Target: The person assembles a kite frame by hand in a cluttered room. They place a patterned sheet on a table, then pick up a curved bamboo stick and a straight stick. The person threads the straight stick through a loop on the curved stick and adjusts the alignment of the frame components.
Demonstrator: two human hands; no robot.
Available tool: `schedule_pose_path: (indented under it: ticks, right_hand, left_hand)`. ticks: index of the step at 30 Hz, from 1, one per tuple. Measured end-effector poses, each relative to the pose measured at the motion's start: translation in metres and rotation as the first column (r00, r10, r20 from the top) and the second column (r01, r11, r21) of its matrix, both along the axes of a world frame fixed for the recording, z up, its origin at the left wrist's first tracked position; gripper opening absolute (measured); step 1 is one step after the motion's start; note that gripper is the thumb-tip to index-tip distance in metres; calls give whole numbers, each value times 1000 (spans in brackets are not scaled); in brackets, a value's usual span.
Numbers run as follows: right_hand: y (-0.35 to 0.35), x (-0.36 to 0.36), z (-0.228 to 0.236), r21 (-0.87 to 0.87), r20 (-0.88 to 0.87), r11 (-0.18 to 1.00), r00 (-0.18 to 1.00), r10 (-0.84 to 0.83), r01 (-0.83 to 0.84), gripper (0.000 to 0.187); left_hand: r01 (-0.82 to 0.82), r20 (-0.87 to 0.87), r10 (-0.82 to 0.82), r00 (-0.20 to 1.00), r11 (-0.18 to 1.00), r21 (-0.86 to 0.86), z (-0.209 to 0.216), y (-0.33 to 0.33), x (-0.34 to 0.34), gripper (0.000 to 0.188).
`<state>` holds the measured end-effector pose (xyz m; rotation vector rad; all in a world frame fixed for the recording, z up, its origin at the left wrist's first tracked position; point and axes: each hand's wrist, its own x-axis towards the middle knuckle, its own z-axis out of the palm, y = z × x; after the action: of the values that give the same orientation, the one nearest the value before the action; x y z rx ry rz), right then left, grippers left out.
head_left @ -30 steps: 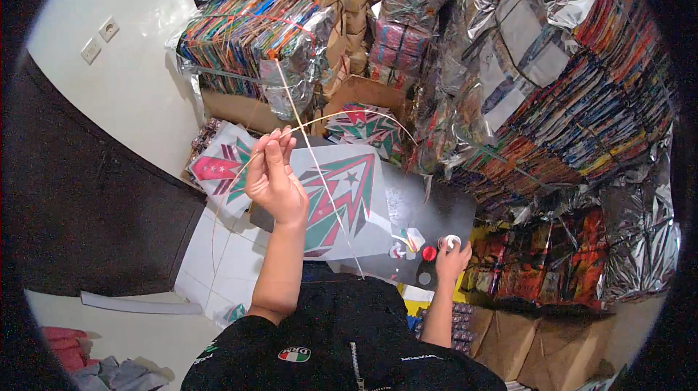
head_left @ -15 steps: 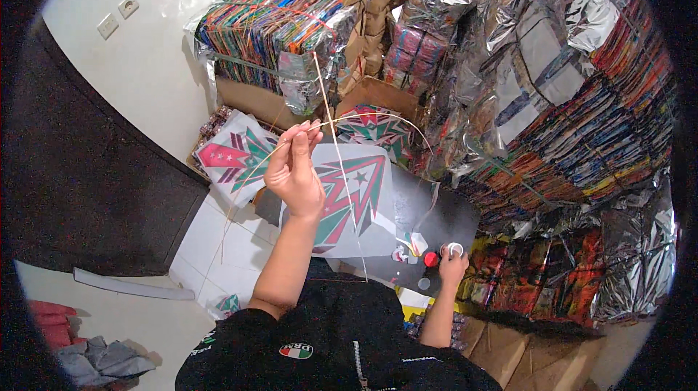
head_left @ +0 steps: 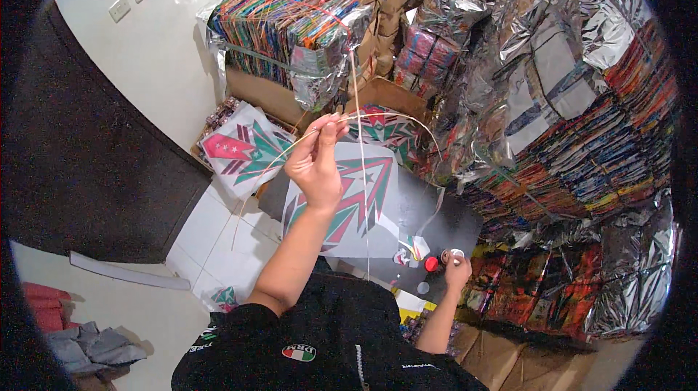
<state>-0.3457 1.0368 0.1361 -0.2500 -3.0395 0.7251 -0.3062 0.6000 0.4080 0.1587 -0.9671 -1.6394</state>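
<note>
Raised over the table, my left hand (head_left: 318, 165) is closed, pinching a frame of thin sticks, like a kite frame, where they cross. One pale straight stick (head_left: 361, 136) runs from top to bottom. A thinner bowed stick (head_left: 396, 115) crosses it and droops at both ends. Beneath lies a translucent sheet (head_left: 309, 227) printed with a red, green and black star pattern. At the table's right end, my right hand (head_left: 456, 273) has its bent fingers closed at the rim of a small white-rimmed pot (head_left: 457, 253). A red cap (head_left: 431, 264) sits just left of the pot.
The dark tabletop (head_left: 429, 213) carries scraps of paper (head_left: 413, 247). More printed sheets (head_left: 246, 145) lie at the far left, beside an open cardboard box (head_left: 389, 93). Tall wrapped bundles (head_left: 560, 144) rise close on the right; another bundle (head_left: 283, 34) stands behind.
The whole view has shifted a little. My left hand still holds the crossed sticks up. The fingers of my right hand have come over the pot's rim.
</note>
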Motion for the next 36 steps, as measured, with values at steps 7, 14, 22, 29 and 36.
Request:
schedule_pose_path:
  ticks: [7,14,22,29,36]
  right_hand:
    - [-80,1,136,-108,-466,983,881,82,-149,39]
    - [-255,58,310,-35,-744,387,283,605,-921,57]
    - [-315,62,325,171,-702,176,6,712,-969,59]
    - [-325,69,321,159,-683,117,-24,730,-980,61]
    - [-336,49,328,272,-695,238,-19,718,-932,59]
  left_hand:
    - [-18,85,19,996,1000,-7,-4,-2,-24,21]
    - [3,161,1,987,1000,-22,0,23,-47,20]
    - [2,159,14,987,995,-99,-11,17,-47,21]
    - [-14,-4,14,1000,998,-54,-8,14,-46,17]
    - [-24,-160,-15,987,971,-238,-25,11,-54,47]
